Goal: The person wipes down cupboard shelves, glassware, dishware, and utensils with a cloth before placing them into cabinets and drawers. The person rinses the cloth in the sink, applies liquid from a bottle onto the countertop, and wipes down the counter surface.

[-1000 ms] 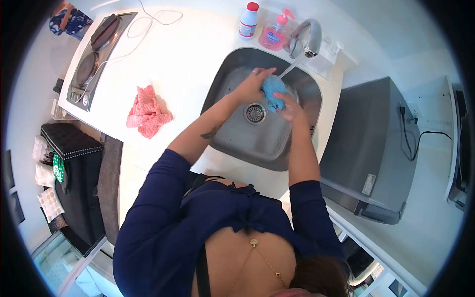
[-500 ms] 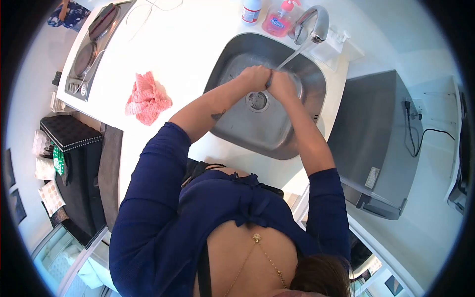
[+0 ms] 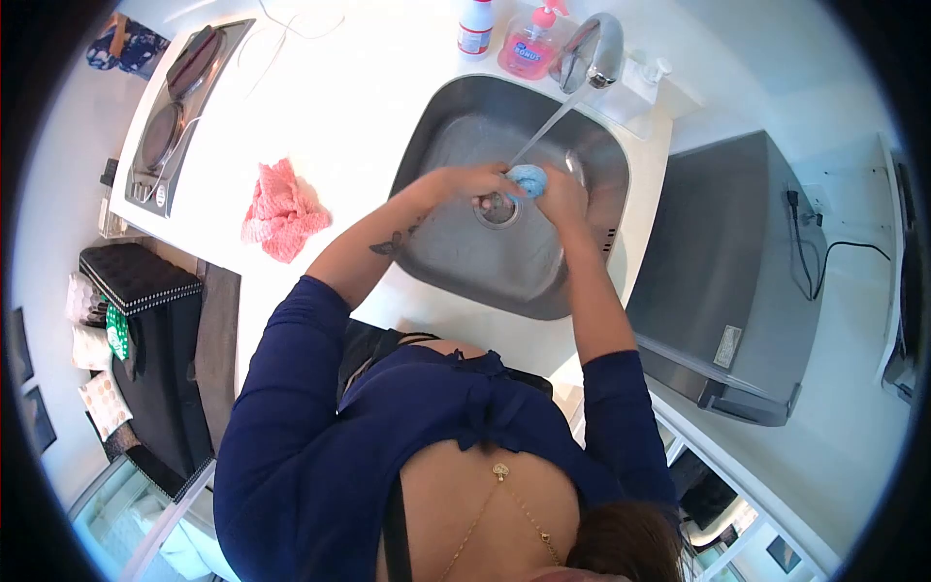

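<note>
A bunched light-blue cloth [image 3: 527, 180] is held over the steel sink [image 3: 456, 247], close above the drain [image 3: 495, 210]. My right hand [image 3: 564, 197] is closed around its right side. From the left, my left hand [image 3: 473, 181] grips the cloth's other side, its lower fingers curled and partly visible above the drain. A thin stream of water [image 3: 549, 126] runs from the chrome faucet [image 3: 605, 60] down to the cloth and fingers.
Behind the sink stand a pink soap pump bottle [image 3: 528, 50] and a white bottle [image 3: 474, 31]. A crumpled pink cloth [image 3: 283, 213] lies on the white counter, left of the sink. Further left is a two-plate hob [image 3: 163, 136]; a grey fridge [image 3: 713, 262] stands right.
My hands have come lower in the sink, toward the drain, and slightly apart. The light-blue cloth now shows between them; before, they were pressed together and hid most of it.
</note>
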`<move>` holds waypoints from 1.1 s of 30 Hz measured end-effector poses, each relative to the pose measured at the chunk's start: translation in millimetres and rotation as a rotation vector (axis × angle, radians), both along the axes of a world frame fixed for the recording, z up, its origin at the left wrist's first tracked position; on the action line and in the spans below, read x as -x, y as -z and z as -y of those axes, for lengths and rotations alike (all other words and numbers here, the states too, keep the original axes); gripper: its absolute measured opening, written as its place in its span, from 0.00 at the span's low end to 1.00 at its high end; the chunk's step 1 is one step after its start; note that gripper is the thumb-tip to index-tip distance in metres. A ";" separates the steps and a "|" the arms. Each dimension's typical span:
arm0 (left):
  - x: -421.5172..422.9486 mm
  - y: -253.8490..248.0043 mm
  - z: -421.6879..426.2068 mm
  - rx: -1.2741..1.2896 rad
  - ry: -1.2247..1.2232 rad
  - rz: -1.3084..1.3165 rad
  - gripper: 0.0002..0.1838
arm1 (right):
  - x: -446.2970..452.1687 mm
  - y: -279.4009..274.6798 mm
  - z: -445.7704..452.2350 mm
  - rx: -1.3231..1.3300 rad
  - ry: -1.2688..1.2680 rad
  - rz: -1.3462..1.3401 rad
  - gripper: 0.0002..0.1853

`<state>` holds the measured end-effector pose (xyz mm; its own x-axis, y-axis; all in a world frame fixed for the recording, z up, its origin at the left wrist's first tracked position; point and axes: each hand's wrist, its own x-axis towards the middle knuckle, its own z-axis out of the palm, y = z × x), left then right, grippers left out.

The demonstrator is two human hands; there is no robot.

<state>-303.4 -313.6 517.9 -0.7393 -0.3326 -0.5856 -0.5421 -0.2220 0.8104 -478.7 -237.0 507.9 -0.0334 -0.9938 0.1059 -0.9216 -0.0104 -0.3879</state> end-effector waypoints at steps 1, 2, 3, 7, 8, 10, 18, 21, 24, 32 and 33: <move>1.8 -4.9 12.0 0.003 0.008 -0.001 0.32 | 9.1 -2.5 -7.3 -0.107 0.102 -0.032 0.11; 6.2 -5.8 33.3 0.133 -0.057 -0.008 0.34 | 18.4 -5.2 -15.0 -0.215 0.202 -0.064 0.12; 11.2 -8.7 53.3 0.268 -0.126 -0.017 0.35 | 29.2 -2.6 -21.1 -0.208 0.207 -0.068 0.12; 72.4 -39.6 101.4 0.569 -0.234 -0.137 0.41 | 45.0 -8.3 -42.4 -0.211 0.268 0.146 0.16; 80.0 -45.1 108.7 0.574 -0.139 -0.125 0.44 | 44.3 -14.8 -45.1 -0.273 0.345 0.339 0.16; 84.1 -42.5 106.2 0.506 -0.127 -0.112 0.46 | 43.4 -15.7 -51.8 -0.198 0.311 0.535 0.17; 43.6 -23.6 41.1 1.071 -0.103 -0.113 0.38 | 62.8 -7.7 -60.8 -0.653 0.468 1.470 0.08; 23.4 -62.3 -60.0 1.651 0.369 -0.264 0.33 | 33.6 -32.1 -50.5 -0.745 0.288 1.222 0.07; 37.6 -19.8 -58.9 1.351 0.279 -0.080 0.30 | 2.5 -38.5 -36.2 -0.615 0.059 0.602 0.10; 52.2 -11.9 -46.9 0.864 0.222 0.021 0.28 | -16.9 -55.0 -37.1 -0.314 0.070 -0.224 0.12; 51.2 -10.0 -48.0 0.845 0.197 -0.072 0.30 | -14.9 -54.1 -41.7 -0.241 0.099 -0.233 0.15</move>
